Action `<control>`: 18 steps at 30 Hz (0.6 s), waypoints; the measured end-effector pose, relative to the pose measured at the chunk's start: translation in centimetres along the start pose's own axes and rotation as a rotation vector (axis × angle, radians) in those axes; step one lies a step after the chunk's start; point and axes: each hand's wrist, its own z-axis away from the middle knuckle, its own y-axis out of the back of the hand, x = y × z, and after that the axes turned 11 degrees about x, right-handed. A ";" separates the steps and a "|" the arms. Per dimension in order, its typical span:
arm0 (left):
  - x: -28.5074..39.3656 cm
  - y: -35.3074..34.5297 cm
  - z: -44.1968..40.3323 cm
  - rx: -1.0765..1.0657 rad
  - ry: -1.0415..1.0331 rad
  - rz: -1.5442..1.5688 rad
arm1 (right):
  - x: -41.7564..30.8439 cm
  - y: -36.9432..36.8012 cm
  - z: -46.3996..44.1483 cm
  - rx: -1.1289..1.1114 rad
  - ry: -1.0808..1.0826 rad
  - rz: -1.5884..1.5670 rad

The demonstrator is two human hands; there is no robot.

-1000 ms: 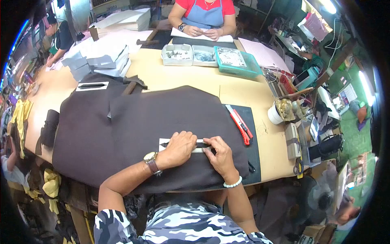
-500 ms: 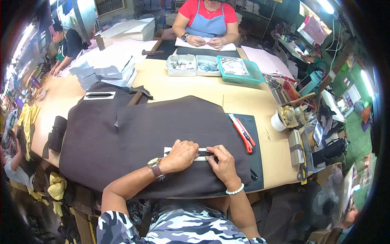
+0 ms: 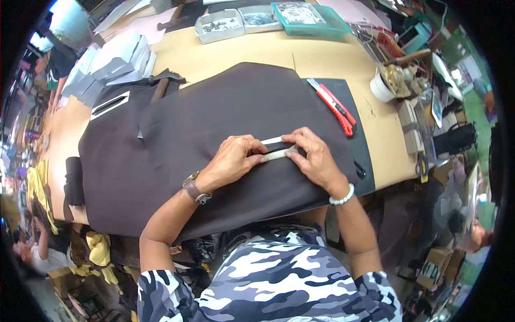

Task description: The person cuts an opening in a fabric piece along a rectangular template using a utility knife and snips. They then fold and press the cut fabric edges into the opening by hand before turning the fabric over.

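A large dark brown sheet (image 3: 198, 118) of leather or heavy cloth lies across the table under both hands. On it is a white strip with a dark slot (image 3: 276, 154) along its middle. My left hand (image 3: 236, 158) pinches the strip's left end between thumb and fingers. At the other end, the thumb and fingers of my right hand (image 3: 311, 155) grip its two white edges. My fingers cover both ends of the strip. A similar white strip with a dark slot (image 3: 110, 105) lies at the sheet's upper left.
Two red utility knives (image 3: 333, 107) rest on a black mat (image 3: 362, 155) at the right. A hammer (image 3: 161, 88) lies behind the sheet. Hardware trays (image 3: 220, 32) and a teal box (image 3: 316, 29) stand at the back. White stacks (image 3: 115, 61) occupy the left.
The view has tipped downward and closer. My left hand has changed from a fist pressed on the strip to a pinch at its left end. My right hand keeps its hold.
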 end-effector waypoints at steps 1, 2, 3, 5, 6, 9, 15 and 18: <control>-0.2 -0.1 0.3 0.021 -0.038 -0.011 | -0.2 0.3 -0.1 -0.039 -0.008 0.017; -0.5 -0.2 0.5 0.044 -0.093 -0.035 | -0.1 0.5 -0.2 -0.055 0.033 0.032; -0.9 -0.3 0.8 0.072 -0.149 -0.058 | -0.1 0.7 -0.4 -0.072 0.077 0.048; -1.5 -0.6 1.2 0.138 -0.263 -0.102 | 0.0 0.8 -0.7 -0.094 0.116 0.109; -1.5 -0.7 1.4 0.152 -0.280 -0.128 | 0.2 0.9 -0.8 -0.109 0.137 0.140; -1.4 -0.9 1.7 0.187 -0.316 -0.180 | 0.8 1.3 -0.8 -0.174 0.218 0.138; -1.5 -0.9 1.7 0.174 -0.322 -0.189 | 1.8 2.7 -1.9 -0.244 0.167 -0.002; -1.4 -0.9 1.6 0.174 -0.327 -0.195 | 1.8 1.3 -2.6 -0.078 0.196 0.255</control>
